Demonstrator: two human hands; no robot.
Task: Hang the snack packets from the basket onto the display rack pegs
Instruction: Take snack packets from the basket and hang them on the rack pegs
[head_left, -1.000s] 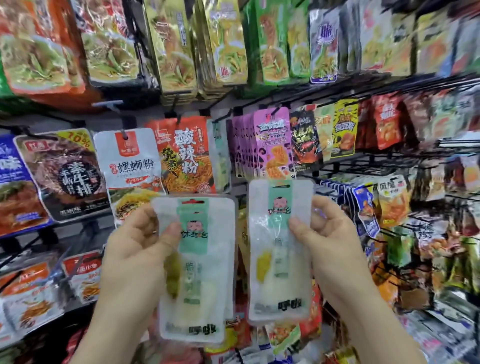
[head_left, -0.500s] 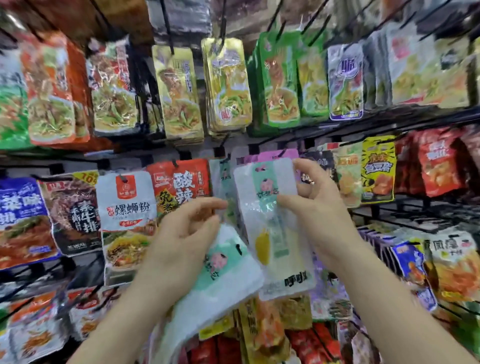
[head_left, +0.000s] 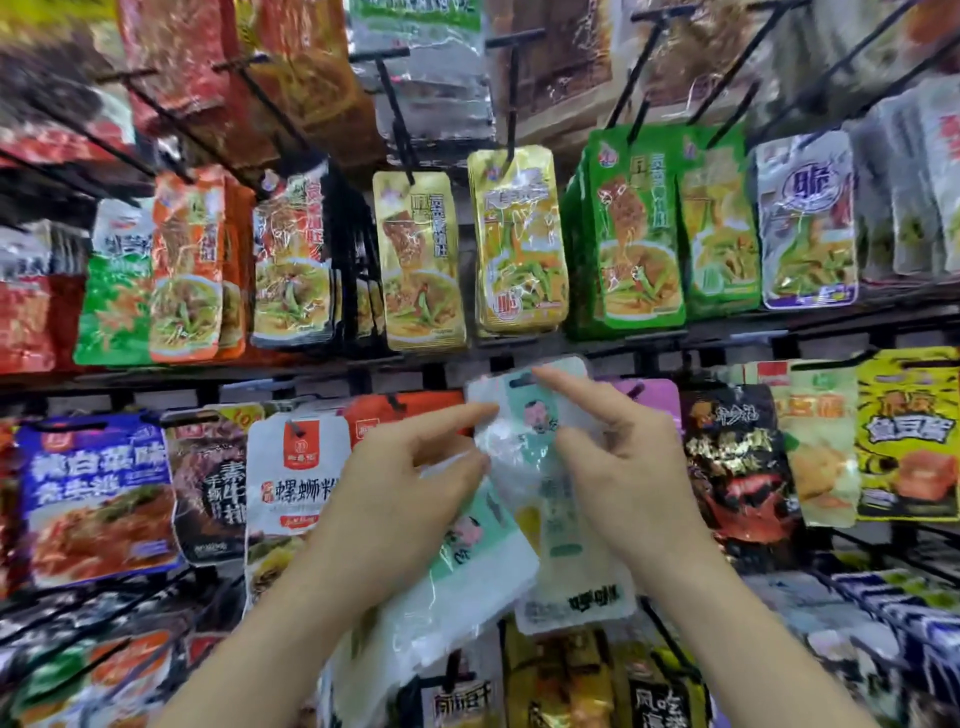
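Observation:
Two clear white snack packets with mint-green labels are in my hands in front of the display rack. My right hand (head_left: 631, 462) holds one packet (head_left: 550, 467) upright, its hanging slot raised to the middle row, with the forefinger stretched along its top. My left hand (head_left: 410, 493) grips the other packet (head_left: 467, 577), tilted down to the left, while its forefinger reaches across to touch the upright packet's left edge. The peg behind the upright packet is hidden. No basket is in view.
The rack is dense with hanging packets: gold (head_left: 511, 239) and green (head_left: 631, 228) bags above, a white and red noodle bag (head_left: 291, 473) left, a black packet (head_left: 737, 467) and a yellow one (head_left: 906, 436) right. Black pegs (head_left: 397, 114) jut out overhead.
The view tilted upward. My right hand lifted its packet up to the middle row. My left hand turned its packet downward and reached a finger over to the raised one.

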